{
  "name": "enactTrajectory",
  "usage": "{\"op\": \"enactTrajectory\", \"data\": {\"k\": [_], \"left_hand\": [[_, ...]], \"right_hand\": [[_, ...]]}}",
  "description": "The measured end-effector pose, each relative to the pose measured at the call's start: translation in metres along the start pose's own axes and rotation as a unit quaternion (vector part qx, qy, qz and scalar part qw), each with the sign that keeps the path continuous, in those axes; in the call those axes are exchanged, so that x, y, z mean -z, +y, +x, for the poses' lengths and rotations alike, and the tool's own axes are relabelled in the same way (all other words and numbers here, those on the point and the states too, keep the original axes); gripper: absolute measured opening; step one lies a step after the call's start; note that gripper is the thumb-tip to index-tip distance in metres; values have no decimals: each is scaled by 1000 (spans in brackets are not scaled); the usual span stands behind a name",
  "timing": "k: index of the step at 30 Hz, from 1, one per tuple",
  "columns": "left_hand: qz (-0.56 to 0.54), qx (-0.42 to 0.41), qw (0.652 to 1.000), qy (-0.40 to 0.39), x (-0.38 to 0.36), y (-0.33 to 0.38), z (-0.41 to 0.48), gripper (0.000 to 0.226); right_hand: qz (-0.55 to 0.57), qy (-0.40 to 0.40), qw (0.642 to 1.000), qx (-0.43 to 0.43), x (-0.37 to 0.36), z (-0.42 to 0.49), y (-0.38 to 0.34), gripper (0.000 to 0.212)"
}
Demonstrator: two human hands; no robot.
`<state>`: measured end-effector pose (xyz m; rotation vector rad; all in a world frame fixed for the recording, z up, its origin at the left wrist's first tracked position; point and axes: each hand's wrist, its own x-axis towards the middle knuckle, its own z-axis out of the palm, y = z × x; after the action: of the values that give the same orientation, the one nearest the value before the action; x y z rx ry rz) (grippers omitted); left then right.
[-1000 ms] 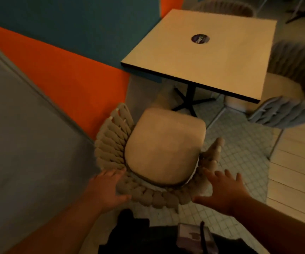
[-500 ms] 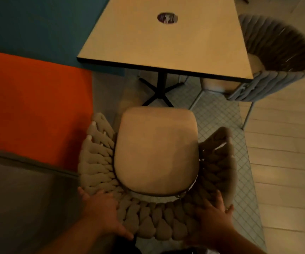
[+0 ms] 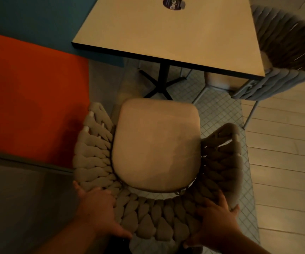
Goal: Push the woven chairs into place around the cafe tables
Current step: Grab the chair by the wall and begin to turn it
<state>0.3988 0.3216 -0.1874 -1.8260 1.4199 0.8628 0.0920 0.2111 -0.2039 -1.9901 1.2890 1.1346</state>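
Note:
A beige woven chair (image 3: 157,222) with a tan seat cushion stands just below me, facing the square cafe table (image 3: 166,32). The seat's front edge sits a little short of the table's near edge. My left hand (image 3: 96,211) grips the left part of the braided backrest, thumb stretched along the weave. On the right part of the backrest my right hand (image 3: 215,219) holds on, its fingers laid over the braids. A second, grey woven chair (image 3: 280,77) is tucked against the table's right side.
An orange and teal wall (image 3: 29,98) runs close along the chair's left side. The table's black cross-shaped base (image 3: 161,83) stands on the tiled floor ahead of the seat. Pale floor planks (image 3: 285,162) lie to the right.
Both hands went from hovering open behind the backrest to holding it. The chair has turned square to the table, and the view has come closer over it.

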Motion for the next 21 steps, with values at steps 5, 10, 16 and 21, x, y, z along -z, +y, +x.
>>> {"op": "enactTrajectory", "data": {"k": [5,10,16,21], "left_hand": [[-2,4,999,45,21,3,21,134],[5,13,997,76,41,8,42,133],[28,28,995,89,71,5,65,136],[47,36,994,94,80,0,84,137]], "right_hand": [[-22,24,999,7,27,17,9,139],[-40,65,997,5,50,36,18,139],[-50,91,995,-8,75,60,21,131],[-49,87,995,-10,81,73,25,141]]}}
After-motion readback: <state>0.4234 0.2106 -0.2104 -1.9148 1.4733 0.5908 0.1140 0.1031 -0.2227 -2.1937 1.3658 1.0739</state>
